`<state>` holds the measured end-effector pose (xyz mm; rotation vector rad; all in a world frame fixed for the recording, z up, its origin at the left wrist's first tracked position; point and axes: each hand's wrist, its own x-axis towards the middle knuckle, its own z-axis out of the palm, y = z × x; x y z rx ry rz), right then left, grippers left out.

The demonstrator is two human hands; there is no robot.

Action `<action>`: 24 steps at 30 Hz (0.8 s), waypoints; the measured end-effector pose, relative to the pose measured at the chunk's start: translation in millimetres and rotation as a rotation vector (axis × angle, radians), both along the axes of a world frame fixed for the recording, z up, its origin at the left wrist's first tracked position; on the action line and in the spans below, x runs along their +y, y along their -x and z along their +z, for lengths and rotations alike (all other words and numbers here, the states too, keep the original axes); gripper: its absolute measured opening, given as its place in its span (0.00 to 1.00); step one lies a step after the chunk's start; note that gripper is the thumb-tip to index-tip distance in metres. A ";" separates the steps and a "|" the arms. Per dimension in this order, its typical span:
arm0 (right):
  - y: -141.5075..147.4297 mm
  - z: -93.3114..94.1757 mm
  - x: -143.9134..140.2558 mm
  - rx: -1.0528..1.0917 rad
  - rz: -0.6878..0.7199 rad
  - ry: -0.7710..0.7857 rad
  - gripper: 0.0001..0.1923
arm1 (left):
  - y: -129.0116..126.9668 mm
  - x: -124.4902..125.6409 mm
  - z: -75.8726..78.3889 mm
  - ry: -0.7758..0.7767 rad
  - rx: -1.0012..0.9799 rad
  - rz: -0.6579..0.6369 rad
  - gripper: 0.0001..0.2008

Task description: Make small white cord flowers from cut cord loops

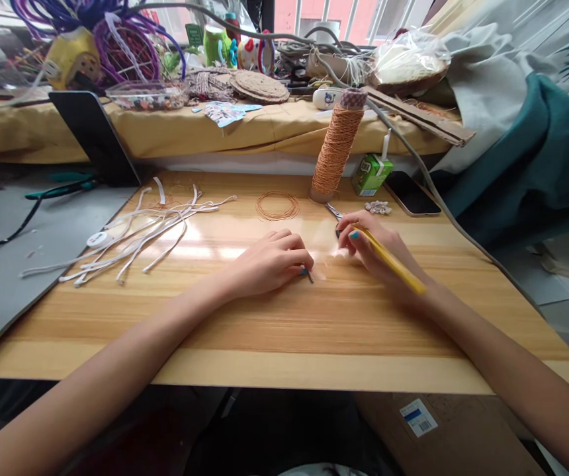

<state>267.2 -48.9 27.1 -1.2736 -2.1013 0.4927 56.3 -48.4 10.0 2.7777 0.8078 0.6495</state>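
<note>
My left hand rests on the wooden table with its fingers curled, pinching a small dark thin thing at the fingertips. To its right, my right hand grips a yellow pencil that slants back over the wrist, its tip down near the table between the two hands. Small scissors lie just beyond the right hand. A coil of orange cord lies flat farther back, beside a tall spool of the same orange cord.
Several white strips and a white tape measure lie at the table's left. A green drink carton, small beads and a black phone sit at the back right. A cluttered shelf runs behind; a grey cable crosses right.
</note>
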 end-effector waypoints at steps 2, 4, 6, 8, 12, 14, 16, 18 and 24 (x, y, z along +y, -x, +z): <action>5.9 2.6 -5.7 0.162 0.045 0.214 0.24 | 0.5 0.1 0.4 -0.022 0.008 -0.008 0.09; 11.4 4.6 -10.0 0.270 0.090 0.415 0.20 | 0.7 0.4 1.1 -0.044 0.018 -0.014 0.10; 15.3 5.4 -12.6 0.363 0.109 0.579 0.12 | 0.8 0.5 1.9 -0.055 0.020 -0.021 0.10; 16.7 5.2 -13.7 0.421 0.117 0.681 0.06 | 0.7 0.4 2.6 -0.058 0.014 -0.026 0.10; 14.1 4.4 -13.7 0.405 0.172 0.794 0.05 | 1.0 0.0 1.9 -0.068 -0.001 -0.023 0.11; 13.0 5.2 -13.5 0.408 0.192 0.847 0.06 | 1.4 0.1 0.9 -0.069 -0.009 -0.020 0.11; 13.1 6.5 -13.3 0.408 0.186 0.849 0.07 | 1.6 0.3 0.2 -0.064 -0.016 -0.023 0.11; 14.3 7.7 -12.8 0.398 0.162 0.790 0.08 | 1.4 0.6 -0.2 -0.060 -0.027 -0.024 0.11; 20.1 4.2 -12.0 0.448 0.056 0.642 0.11 | 1.1 -0.1 -0.2 -0.064 -0.031 -0.021 0.10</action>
